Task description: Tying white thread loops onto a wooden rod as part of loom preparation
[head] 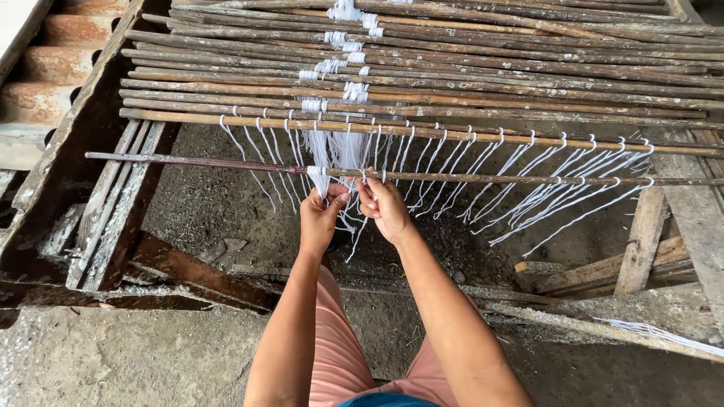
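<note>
White strings point(343, 197) hang in thin loose strands from a dark slim rod point(226, 163), and both hands are pinched on them just under that rod. Left hand point(320, 218) has its fingers point(337, 197) curled close together, thumb against fingertips, gripping a small bunch of the strings that comes down from a wrapped white knot on the rod. Right hand point(386, 211) sits just beside it, almost touching, its fingers point(366, 197) likewise drawn narrow around a strand or two (exactly how many cannot be told). The strings are soft and slightly frayed, with some loose ends dangling below the hands.

Along the rod to the right, more white loops point(558, 188) slant down from a pale bamboo stick point(467, 134) above it, spaced out evenly. Beyond lies a row of rough, weathered sticks point(490, 68), brown and grey, lying side by side and bound with white ties point(343, 53) in a line running up the middle. Everything rests on a worn timber frame point(679, 218), its planks chipped and stained. Below is a dusty grey concrete floor point(136, 362), and pink trousers point(335, 354) show between the forearms.
</note>
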